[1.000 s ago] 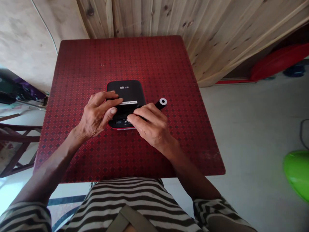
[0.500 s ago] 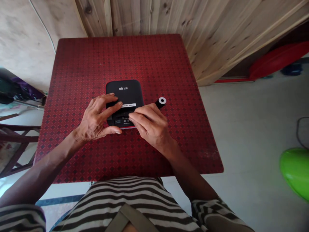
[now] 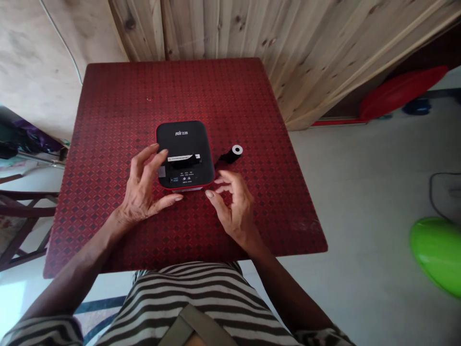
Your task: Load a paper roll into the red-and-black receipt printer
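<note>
A flat black device (image 3: 183, 142) with rounded corners, a red rim and white lettering lies on the table. A black strip (image 3: 185, 162) curls up from its top, partly covering a white label. My left hand (image 3: 144, 185) is at the device's left side, fingers apart near the edge and thumb by the front; whether it touches cannot be told. My right hand (image 3: 232, 202) is open beside the front right corner, with nothing visible between its fingers. Right of the device lies a black roll with a white ring-shaped end (image 3: 236, 150), a dark band trailing from it toward the device.
The table (image 3: 173, 91) has a red patterned top and stands against a wood-plank wall (image 3: 223, 29). A dark wooden chair (image 3: 25, 206) is on the left. On the floor at the right are a green rounded object (image 3: 435, 252) and a thin cable (image 3: 434, 192).
My right hand has drawn back from the device's lower part and opened. My left hand has shifted left off its top. The black strip now stands curled up, and the band by the roll shows.
</note>
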`<state>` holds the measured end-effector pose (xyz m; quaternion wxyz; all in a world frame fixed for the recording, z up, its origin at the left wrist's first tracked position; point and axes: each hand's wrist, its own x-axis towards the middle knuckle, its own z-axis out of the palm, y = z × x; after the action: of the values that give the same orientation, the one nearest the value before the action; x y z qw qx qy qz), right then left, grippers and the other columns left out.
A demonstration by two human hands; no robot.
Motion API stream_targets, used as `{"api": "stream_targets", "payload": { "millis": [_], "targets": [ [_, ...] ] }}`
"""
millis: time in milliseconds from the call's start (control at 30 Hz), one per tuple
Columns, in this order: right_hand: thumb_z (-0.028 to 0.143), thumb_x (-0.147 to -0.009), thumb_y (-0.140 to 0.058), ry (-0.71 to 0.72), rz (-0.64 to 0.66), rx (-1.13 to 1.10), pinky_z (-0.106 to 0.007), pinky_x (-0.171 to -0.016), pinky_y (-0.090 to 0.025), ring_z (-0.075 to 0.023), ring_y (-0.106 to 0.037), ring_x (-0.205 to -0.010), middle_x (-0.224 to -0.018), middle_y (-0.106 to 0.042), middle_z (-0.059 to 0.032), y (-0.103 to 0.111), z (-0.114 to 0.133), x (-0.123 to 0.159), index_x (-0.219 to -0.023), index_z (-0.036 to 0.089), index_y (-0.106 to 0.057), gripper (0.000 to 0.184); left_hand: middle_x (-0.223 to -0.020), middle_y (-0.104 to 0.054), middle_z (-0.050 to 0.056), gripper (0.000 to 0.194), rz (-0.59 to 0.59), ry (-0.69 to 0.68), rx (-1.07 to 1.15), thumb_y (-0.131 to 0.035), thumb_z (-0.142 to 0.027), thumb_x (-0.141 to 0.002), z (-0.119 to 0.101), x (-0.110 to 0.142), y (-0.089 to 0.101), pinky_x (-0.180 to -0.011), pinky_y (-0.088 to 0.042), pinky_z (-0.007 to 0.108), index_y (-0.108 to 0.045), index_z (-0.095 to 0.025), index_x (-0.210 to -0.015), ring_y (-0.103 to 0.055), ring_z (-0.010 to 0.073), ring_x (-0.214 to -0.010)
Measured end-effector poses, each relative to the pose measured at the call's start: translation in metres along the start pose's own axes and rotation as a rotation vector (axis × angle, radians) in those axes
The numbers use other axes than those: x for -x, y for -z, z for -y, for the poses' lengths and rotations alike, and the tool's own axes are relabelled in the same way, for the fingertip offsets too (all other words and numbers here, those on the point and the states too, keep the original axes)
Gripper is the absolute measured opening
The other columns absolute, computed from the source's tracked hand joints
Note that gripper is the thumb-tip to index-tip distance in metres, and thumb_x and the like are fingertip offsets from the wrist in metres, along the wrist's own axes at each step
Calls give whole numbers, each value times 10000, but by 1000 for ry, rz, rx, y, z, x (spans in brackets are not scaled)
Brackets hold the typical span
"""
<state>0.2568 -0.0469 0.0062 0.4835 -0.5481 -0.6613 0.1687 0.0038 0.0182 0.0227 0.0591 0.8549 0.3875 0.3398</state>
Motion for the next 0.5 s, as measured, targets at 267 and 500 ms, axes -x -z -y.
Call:
{"api": "stream_targets", "payload": {
  "millis": [267,500],
  "targets": [
    [352,-1037,-653,22,22,48,-429,-891,-664,-253,-716,-1139,-1335,-689,-162,-28,-7,16,-1421,210,-534,426,-1425,-619,137,741,-120,-13,-71,-813,-395,-912,-1,27,-9,-1094,-607,449,-454,-278,-1549,-647,287,-1311],
    [313,-1051,-623,51,-27,83,-387,-814,-672,-217,-740,-1029,-1236,-724,-119,-31,-11,17,-1379,220,-570,344,-1402,-637,136,725,-112,-29,-55,-830,-403,-899,3,24,-7,-1069,-637,443,-485,-265,-1522,-673,282,-1292]
  ]
}}
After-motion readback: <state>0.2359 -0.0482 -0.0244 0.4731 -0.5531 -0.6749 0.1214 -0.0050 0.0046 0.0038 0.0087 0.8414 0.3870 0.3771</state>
